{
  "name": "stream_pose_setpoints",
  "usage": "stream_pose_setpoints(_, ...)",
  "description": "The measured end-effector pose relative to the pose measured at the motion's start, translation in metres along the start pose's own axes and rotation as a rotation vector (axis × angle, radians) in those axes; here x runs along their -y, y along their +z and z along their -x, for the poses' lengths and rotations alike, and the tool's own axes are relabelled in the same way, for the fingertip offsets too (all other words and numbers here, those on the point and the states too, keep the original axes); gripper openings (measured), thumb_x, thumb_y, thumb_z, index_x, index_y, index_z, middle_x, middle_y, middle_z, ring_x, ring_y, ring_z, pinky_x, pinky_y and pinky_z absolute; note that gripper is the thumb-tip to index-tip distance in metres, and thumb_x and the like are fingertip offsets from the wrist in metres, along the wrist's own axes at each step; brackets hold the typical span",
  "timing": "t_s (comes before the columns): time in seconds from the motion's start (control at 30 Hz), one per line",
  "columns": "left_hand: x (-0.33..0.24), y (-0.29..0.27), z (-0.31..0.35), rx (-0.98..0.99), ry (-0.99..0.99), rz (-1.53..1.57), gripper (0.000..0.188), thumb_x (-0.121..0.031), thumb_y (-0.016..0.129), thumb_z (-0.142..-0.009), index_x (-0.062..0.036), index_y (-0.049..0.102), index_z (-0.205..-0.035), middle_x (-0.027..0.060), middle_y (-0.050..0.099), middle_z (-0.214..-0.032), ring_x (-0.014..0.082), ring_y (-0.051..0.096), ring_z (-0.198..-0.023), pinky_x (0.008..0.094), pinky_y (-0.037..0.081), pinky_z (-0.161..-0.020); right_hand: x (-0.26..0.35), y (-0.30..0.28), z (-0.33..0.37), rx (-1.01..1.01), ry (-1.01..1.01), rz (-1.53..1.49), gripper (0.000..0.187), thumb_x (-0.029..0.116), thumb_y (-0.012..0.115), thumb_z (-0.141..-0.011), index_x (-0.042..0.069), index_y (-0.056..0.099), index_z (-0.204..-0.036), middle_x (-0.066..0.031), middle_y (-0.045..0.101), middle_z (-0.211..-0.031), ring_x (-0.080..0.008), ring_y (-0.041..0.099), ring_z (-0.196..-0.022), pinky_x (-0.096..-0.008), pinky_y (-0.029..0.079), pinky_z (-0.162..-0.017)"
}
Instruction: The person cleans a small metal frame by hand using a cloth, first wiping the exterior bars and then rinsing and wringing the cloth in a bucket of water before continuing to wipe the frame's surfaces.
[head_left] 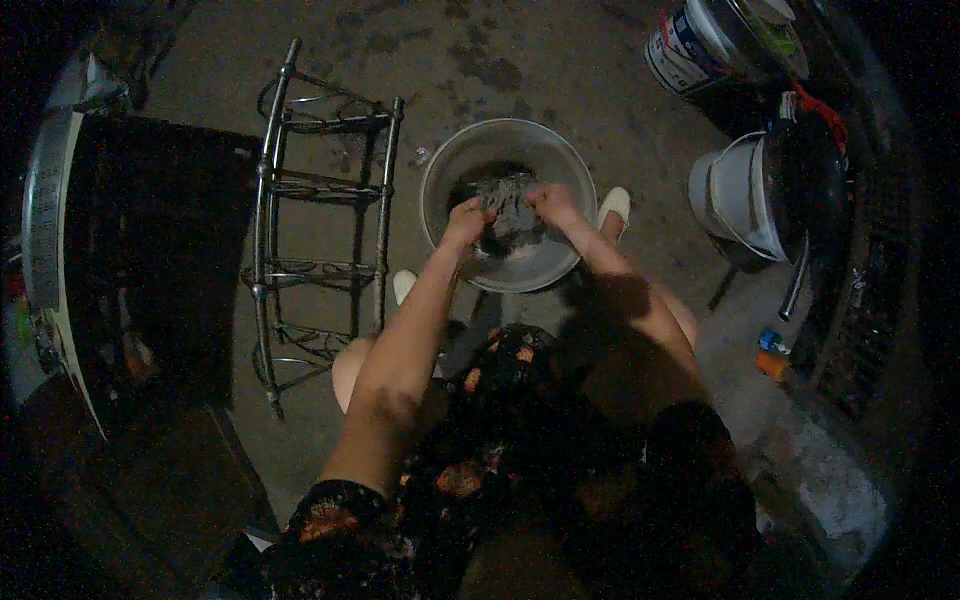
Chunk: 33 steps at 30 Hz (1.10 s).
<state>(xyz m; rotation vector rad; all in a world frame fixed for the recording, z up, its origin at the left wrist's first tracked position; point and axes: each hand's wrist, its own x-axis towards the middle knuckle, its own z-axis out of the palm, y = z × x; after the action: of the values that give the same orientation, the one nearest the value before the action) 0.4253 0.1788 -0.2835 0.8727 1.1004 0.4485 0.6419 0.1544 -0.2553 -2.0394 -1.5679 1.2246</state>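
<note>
A grey cloth (pixel 506 205) lay bunched in a round metal basin (pixel 440 175) on the floor (pixel 580 80), between the person's feet. The left hand (pixel 466 218) was clenched on the cloth's left end, the right hand (pixel 552 203) clenched on its right end, the two grips close together over the basin. Just left of the basin a wire rack (pixel 270 230) lay on its side. Well to the right stood a white bucket (pixel 735 195), with another bucket (pixel 685 50) farther off.
</note>
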Motion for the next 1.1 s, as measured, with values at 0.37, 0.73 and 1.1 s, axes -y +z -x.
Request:
stream_pose_setpoints(0.37,-0.044,0.034,0.042,0.105,0.157,-0.659,0.070,-0.011,0.074,-0.065,-0.0034,0.046,-0.129,0.0148,0.057,-0.120,0.0259,0.055,-0.109,0.0320,0.042,-0.093,0.110,-0.104,0.063,0.161,-0.112,-0.306,0.033,-0.006,0.053,-0.076,0.005,0.068,-0.103,-0.0051,0.067,-0.101,-0.0120,0.059,-0.091,-0.0252,0.046,-0.080)
stream_pose_setpoints(0.73,-0.062,0.029,0.054,0.105,0.457,-0.343,0.063,-0.001,0.072,-0.058,-0.0040,0.047,-0.115,0.0110,0.046,-0.128,0.0263,0.048,-0.111,0.0338,0.035,-0.099,0.173,-0.160,0.136,0.181,-0.453,-0.770,0.029,-0.001,0.050,-0.072,-0.002,0.068,-0.095,-0.0080,0.067,-0.097,-0.0150,0.061,-0.093,-0.0275,0.046,-0.085)
stream_pose_setpoints(1.1,-0.051,-0.033,-0.023,-0.198,0.119,-0.421,0.022,-0.020,0.068,-0.078,-0.0079,0.050,-0.077,0.0045,0.060,-0.077,0.0216,0.060,-0.077,0.0367,0.046,-0.066,0.091,-0.095,0.067,0.158,-0.208,-0.129,0.041,0.007,0.055,-0.081,0.007,0.055,-0.122,-0.0199,0.059,-0.115,-0.0321,0.056,-0.108,-0.0366,0.045,-0.089)
